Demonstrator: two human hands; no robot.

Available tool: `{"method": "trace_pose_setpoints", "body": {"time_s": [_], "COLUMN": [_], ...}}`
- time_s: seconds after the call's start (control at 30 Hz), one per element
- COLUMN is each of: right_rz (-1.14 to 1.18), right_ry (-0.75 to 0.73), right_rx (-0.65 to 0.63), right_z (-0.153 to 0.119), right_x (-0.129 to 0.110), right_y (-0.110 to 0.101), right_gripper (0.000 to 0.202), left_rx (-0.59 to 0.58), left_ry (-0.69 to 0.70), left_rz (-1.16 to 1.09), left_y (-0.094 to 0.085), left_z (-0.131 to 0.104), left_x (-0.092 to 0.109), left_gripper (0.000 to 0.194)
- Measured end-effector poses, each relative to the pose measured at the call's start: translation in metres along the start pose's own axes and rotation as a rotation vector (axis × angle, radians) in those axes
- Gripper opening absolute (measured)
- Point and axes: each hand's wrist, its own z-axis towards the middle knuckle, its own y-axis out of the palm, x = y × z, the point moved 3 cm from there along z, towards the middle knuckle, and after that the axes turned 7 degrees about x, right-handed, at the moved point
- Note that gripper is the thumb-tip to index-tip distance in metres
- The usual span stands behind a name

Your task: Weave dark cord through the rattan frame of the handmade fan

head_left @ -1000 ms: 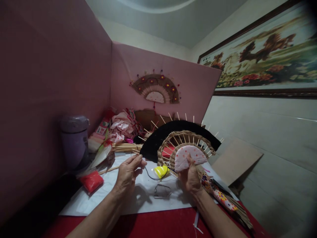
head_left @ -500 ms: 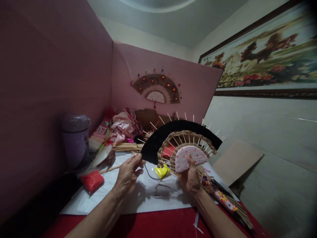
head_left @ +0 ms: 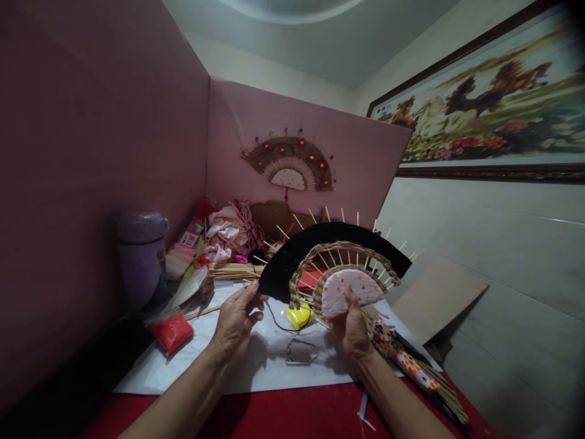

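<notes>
A handmade fan (head_left: 315, 247) is held up in front of me above the table. It has a black outer band, thin wooden sticks poking past the rim, a braided straw ring and a pale dotted half-round pad (head_left: 351, 289) at its base. My right hand (head_left: 351, 329) grips that pad, thumb on the front and fingers hidden behind. At the band's left lower corner, my left hand (head_left: 240, 317) pinches the edge between thumb and fingers. A thin black cord (head_left: 276, 323) hangs near the left fingers. Below the fan lies a yellow packet (head_left: 299, 316).
A red packet (head_left: 172, 333) and a purple lidded container (head_left: 142, 262) are at left. Bundled sticks (head_left: 233, 271) and pink cloth (head_left: 228, 228) lie behind. Flower-patterned pieces (head_left: 411, 366) rest at right on white sheeting (head_left: 269, 378). Another fan (head_left: 287, 161) hangs on the pink panel.
The hands and fan hold almost the same pose; the view has shifted very slightly. Both grips are unchanged.
</notes>
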Motion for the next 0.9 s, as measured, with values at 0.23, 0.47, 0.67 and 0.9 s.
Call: {"method": "trace_pose_setpoints", "body": {"time_s": [0.23, 0.47, 0.67, 0.9], "right_rz": [0.003, 0.048, 0.022, 0.032], "right_ry": [-0.015, -0.020, -0.028, -0.028], "right_rx": [-0.024, -0.026, -0.031, -0.044], "right_z": [0.000, 0.000, 0.001, 0.002], "right_x": [0.001, 0.001, 0.002, 0.003], "right_y": [0.001, 0.001, 0.000, -0.001], "right_gripper": [0.026, 0.021, 0.023, 0.021], "left_rx": [0.016, 0.004, -0.021, -0.103], "left_ry": [-0.020, -0.051, -0.053, -0.066], "left_rz": [0.030, 0.024, 0.062, 0.143], "left_y": [-0.003, -0.002, -0.001, 0.004], "left_z": [0.003, 0.004, 0.002, -0.003], "left_x": [-0.007, -0.010, -0.013, -0.018], "left_gripper": [0.025, 0.025, 0.028, 0.027]}}
